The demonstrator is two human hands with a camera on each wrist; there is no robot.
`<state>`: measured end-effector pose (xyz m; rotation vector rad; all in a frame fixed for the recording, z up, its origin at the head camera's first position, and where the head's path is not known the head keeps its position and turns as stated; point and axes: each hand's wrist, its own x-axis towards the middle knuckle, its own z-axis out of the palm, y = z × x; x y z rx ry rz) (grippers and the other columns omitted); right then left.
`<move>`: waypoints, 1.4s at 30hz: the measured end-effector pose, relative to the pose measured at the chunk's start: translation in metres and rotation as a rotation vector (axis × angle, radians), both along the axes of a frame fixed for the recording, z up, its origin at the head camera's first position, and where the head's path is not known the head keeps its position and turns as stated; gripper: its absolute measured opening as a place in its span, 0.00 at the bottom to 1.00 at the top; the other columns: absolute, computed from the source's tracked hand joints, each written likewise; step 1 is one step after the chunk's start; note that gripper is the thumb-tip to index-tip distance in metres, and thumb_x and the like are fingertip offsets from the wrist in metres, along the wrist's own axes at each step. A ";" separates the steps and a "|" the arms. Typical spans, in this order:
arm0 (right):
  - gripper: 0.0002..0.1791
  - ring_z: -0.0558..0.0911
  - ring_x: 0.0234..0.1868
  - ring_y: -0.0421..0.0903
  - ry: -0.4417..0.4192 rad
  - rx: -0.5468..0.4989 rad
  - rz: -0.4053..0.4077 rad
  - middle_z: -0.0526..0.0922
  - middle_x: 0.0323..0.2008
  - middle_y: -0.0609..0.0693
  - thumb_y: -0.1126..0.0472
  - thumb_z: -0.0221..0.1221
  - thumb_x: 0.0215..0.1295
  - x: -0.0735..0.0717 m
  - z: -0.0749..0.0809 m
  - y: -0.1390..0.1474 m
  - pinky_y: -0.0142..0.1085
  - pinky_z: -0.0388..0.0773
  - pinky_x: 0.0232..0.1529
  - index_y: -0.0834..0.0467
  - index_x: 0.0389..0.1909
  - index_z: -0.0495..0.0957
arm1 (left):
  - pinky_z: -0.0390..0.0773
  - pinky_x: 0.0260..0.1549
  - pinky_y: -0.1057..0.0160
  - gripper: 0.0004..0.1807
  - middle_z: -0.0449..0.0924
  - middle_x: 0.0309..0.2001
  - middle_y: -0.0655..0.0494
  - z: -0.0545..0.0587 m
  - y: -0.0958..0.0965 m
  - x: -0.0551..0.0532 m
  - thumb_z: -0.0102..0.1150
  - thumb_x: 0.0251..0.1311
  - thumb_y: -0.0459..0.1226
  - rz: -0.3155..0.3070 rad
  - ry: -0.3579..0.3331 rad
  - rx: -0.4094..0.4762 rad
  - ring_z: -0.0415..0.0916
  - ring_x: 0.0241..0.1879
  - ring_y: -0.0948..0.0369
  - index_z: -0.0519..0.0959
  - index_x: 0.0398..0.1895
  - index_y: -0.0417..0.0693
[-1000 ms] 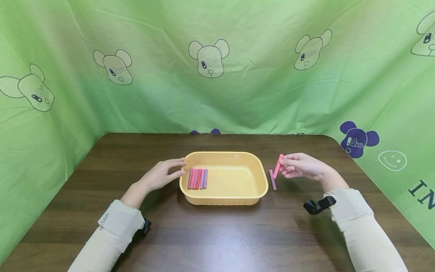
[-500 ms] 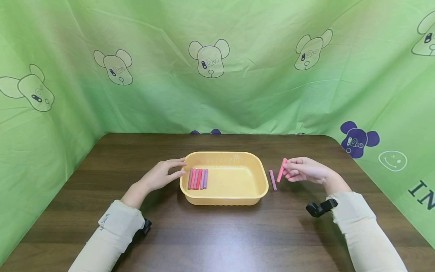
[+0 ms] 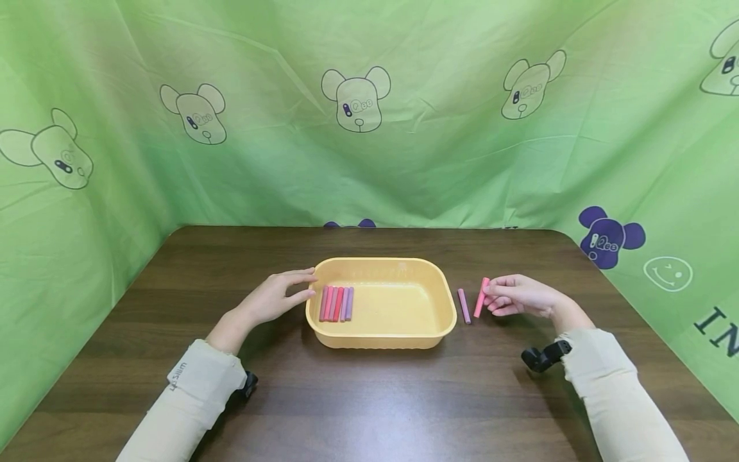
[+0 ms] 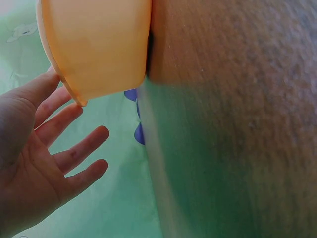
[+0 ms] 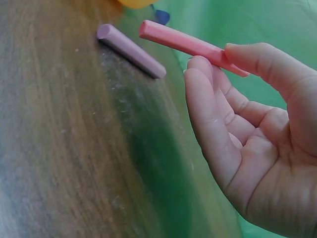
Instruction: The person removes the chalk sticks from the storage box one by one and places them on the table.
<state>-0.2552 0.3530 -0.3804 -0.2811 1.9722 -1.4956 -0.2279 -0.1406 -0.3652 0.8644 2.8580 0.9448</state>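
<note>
Possibly the weakest point is the pinch: the right hand (image 3: 522,296) has thumb and fingertips clamped on the pink stick (image 3: 479,305) near its twelve-o'clock end, leaving most of it jutting free towards about half past six. A loose or off-centre squeeze could let it pivot or slip out, and a knock on that free end could twist it. Just beside it, at nine o'clock, lies the purple stick (image 3: 464,307) on the table (image 3: 369,398); any swing that way could nudge this neighbour or roll it against the yellow tray (image 3: 381,342). Both sticks sit outside the tray, at its three o'clock. At its nine-o'clock rim the left hand (image 3: 276,297) has thumb and fingers apart, around the edge; how hard they press I cannot tell, but a sideways shove might disturb the row of sticks (image 3: 335,304) lying inside by that wall. Compared with a second ago, the pink stick has moved towards four o'clock and no longer overlaps the purple one in the head view, while the left hand and the row look unchanged.
</note>
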 end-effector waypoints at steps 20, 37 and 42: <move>0.07 0.80 0.32 0.34 -0.005 0.121 -0.026 0.80 0.30 0.42 0.59 0.47 0.70 -0.002 -0.008 -0.010 0.29 0.82 0.39 0.56 0.38 0.73 | 0.64 0.65 0.47 0.24 0.68 0.65 0.45 0.000 -0.001 0.000 0.55 0.64 0.42 0.003 -0.005 -0.001 0.64 0.66 0.48 0.72 0.59 0.40; 0.09 0.81 0.29 0.34 -0.013 0.143 -0.046 0.81 0.28 0.44 0.62 0.48 0.69 -0.007 -0.010 -0.020 0.28 0.82 0.36 0.62 0.42 0.73 | 0.63 0.65 0.47 0.24 0.67 0.66 0.46 0.001 0.000 -0.001 0.54 0.64 0.42 0.006 -0.016 0.005 0.63 0.67 0.48 0.72 0.60 0.40; 0.11 0.82 0.30 0.34 -0.015 0.156 -0.056 0.81 0.28 0.44 0.61 0.47 0.70 -0.006 -0.011 -0.019 0.28 0.82 0.36 0.65 0.44 0.73 | 0.63 0.65 0.47 0.24 0.67 0.66 0.46 0.001 0.000 -0.001 0.54 0.64 0.42 0.006 -0.018 0.003 0.63 0.67 0.48 0.72 0.60 0.40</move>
